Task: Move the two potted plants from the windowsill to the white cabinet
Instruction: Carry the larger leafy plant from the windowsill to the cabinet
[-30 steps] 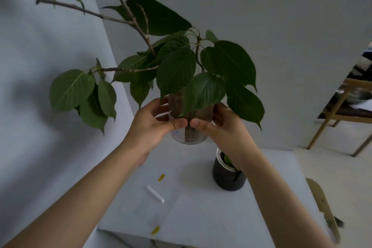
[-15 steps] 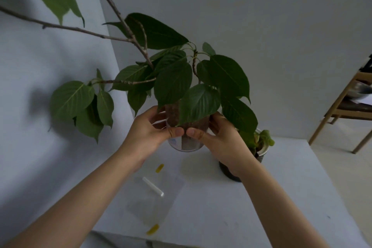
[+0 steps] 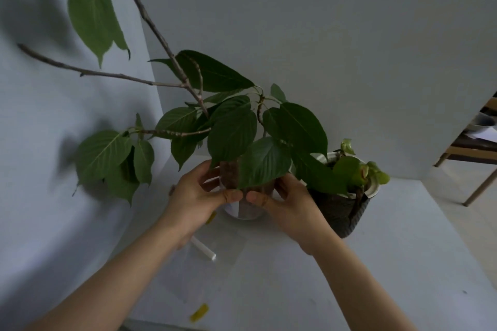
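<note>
A leafy branch plant stands in a clear glass pot (image 3: pixel 246 211) whose base rests on or just above the white cabinet top (image 3: pixel 403 263). My left hand (image 3: pixel 197 196) and my right hand (image 3: pixel 285 203) wrap around the pot from both sides, thumbs nearly meeting in front. Long bare branches (image 3: pixel 150 27) and broad green leaves reach up and left toward the wall. Right beside it, a second plant with small pale green leaves sits in a dark ribbed pot (image 3: pixel 340 209) on the cabinet, touching the back of my right hand.
A white stick (image 3: pixel 203 247), a clear plastic sheet (image 3: pixel 212 266) and yellow tape bits (image 3: pixel 199 312) lie on the cabinet near its front. Walls close in at left and behind. A wooden table (image 3: pixel 473 148) stands on the floor at right.
Both hands have lowered the glass pot down to the cabinet top, beside the dark pot. The view has tilted, showing more of the dark pot's plant.
</note>
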Tool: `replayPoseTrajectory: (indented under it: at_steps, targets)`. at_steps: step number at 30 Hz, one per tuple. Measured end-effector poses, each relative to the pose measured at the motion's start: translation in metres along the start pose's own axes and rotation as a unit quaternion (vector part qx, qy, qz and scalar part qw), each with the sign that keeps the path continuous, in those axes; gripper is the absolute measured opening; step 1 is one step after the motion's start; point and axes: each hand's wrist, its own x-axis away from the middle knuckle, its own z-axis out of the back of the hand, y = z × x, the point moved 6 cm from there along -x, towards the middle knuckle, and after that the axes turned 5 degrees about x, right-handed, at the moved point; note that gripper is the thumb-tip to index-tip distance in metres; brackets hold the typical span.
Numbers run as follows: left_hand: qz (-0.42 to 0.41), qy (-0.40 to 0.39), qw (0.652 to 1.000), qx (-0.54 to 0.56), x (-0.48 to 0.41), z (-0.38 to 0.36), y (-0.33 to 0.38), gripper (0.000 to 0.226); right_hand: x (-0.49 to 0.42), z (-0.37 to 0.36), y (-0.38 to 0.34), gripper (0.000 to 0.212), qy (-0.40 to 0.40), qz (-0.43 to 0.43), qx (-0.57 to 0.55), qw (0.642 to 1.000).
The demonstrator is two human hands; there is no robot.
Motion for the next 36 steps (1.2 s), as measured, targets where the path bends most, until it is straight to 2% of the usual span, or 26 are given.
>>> replayPoseTrajectory:
  at_steps: [4,8,13,19,27,36]
  targets:
    - [-0.006,-0.006,1.0,-0.013,-0.001,-0.003,-0.011,0.053,0.0,-0.001,0.013,0.056,0.007,-0.011,0.007,1.0]
    - [-0.006,-0.016,1.0,-0.004,0.001,-0.003,-0.015,0.053,0.003,-0.005,0.013,0.07,0.017,-0.004,0.024,1.0]
    - [-0.001,-0.015,1.0,0.007,0.006,-0.001,-0.016,0.061,0.006,-0.008,0.009,0.076,0.024,0.005,0.041,0.999]
    - [0.001,-0.016,1.0,0.001,0.008,-0.001,-0.015,0.067,0.007,-0.01,0.014,0.074,0.017,-0.001,0.04,0.999]
    - [-0.002,-0.02,1.0,-0.02,0.012,-0.002,-0.014,0.053,0.008,-0.011,0.019,0.068,0.028,-0.006,0.052,0.998]
    - [0.006,-0.018,0.998,-0.053,0.016,0.0,-0.016,0.053,0.012,-0.016,0.018,0.061,0.029,-0.007,0.057,0.998]
